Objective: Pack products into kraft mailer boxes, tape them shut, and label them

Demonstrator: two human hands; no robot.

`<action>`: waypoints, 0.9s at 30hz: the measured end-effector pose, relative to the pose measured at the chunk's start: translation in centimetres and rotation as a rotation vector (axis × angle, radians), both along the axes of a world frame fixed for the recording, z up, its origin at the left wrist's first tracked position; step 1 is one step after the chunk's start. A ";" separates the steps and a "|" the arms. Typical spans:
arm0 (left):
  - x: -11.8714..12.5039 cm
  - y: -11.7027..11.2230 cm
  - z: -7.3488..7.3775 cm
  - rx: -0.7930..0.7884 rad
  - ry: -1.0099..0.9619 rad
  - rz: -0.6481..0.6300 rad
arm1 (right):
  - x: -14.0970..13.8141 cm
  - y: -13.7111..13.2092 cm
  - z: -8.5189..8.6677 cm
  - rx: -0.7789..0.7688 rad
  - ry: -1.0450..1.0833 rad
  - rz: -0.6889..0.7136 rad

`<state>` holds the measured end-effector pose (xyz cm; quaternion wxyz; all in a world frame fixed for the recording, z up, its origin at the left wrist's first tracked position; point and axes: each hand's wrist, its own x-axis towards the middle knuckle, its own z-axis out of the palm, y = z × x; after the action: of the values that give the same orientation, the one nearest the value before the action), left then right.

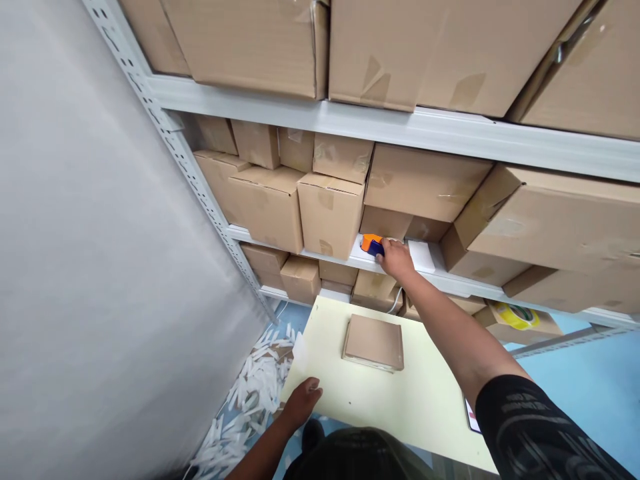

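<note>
My right hand reaches out to the grey shelf ledge and closes on an orange and blue tape dispenser that sits there between cardboard boxes. My left hand rests on the near left edge of a pale yellow table, fingers curled over the edge and holding nothing I can see. A small flat brown cardboard box lies on the table between the two hands.
Metal shelving packed with brown cartons fills the far side. A grey wall stands at the left. White paper strips litter the blue floor by the table. A yellow tape roll lies on a low box at the right.
</note>
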<state>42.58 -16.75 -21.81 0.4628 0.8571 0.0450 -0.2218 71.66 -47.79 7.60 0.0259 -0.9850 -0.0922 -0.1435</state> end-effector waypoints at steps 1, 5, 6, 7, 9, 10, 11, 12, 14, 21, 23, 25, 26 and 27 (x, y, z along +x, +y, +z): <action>0.2 -0.2 0.3 0.008 -0.003 -0.008 | -0.4 -0.1 0.1 0.017 -0.029 0.009; 1.6 -1.0 1.3 0.032 -0.036 -0.059 | -3.7 -1.7 -0.3 0.123 -0.195 0.051; 2.0 -1.2 1.5 0.031 -0.041 -0.065 | -5.1 -2.4 -0.8 0.160 -0.232 0.055; 2.4 -1.3 1.6 0.026 -0.044 -0.067 | -6.8 -3.3 -1.7 0.207 -0.259 0.048; 3.3 -1.7 1.7 0.003 -0.040 -0.059 | -10.7 -5.1 -4.4 0.328 -0.253 0.008; 3.7 -1.8 1.7 -0.010 -0.035 -0.053 | -12.9 -6.0 -6.3 0.400 -0.212 -0.036; 4.2 -2.0 1.7 -0.022 -0.027 -0.049 | -15.1 -6.8 -8.4 0.487 -0.148 -0.101; 4.7 -2.3 1.6 -0.035 -0.017 -0.045 | -17.3 -7.6 -10.7 0.572 -0.047 -0.171; 5.8 -2.9 1.4 -0.054 0.005 -0.030 | -21.3 -8.9 -15.4 0.706 0.183 -0.299; 8.9 -6.0 0.7 -0.073 0.123 0.046 | -27.0 -9.8 -27.0 0.967 0.702 -0.551; 9.2 -7.1 0.6 -0.101 0.163 0.033 | -27.1 -9.1 -28.5 1.048 0.750 -0.514; 9.1 -8.2 0.5 -0.135 0.183 0.008 | -27.1 -8.4 -29.5 1.110 0.775 -0.479; 8.9 -8.6 0.4 -0.149 0.187 -0.007 | -27.2 -8.1 -29.8 1.128 0.779 -0.473; 8.6 -9.0 0.4 -0.158 0.182 -0.019 | -27.4 -7.9 -30.0 1.138 0.777 -0.475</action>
<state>51.20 -25.72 -21.37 0.5209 0.7947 0.0609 -0.3058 44.26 -55.72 -22.38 0.5331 -0.7923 0.2287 0.1893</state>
